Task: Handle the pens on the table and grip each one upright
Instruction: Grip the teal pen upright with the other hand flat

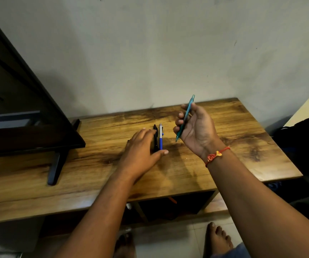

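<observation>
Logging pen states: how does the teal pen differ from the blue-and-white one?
The teal pen is gripped in the right hand, up in the air and steeply tilted; the blue-and-white pen lies flat on the table. The teal pen is one colour, the blue-and-white pen two. Both are slim.

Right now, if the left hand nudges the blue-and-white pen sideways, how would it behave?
The blue-and-white pen looks slim and round, so it would probably roll on the smooth table. Its side clip may stop it early. It seems rigid and light.
</observation>
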